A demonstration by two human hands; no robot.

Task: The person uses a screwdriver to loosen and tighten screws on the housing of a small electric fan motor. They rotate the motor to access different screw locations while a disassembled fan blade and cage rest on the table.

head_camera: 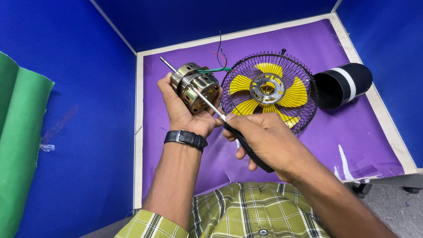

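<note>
My left hand (185,112) holds a small brass and silver fan motor (196,86) above the purple mat; its thin shaft sticks out to the upper left, and green, red and black wires trail from it. My right hand (264,141) grips a screwdriver (246,147) by its black handle, the metal blade reaching up to the motor's face. A black watch sits on my left wrist.
A black wire fan guard with yellow blades (269,90) lies on the purple mat (352,132) right of the motor. A black cylinder with a white band (343,83) rests at the mat's right edge. Blue partition walls surround the table; green sheet (20,145) at the left.
</note>
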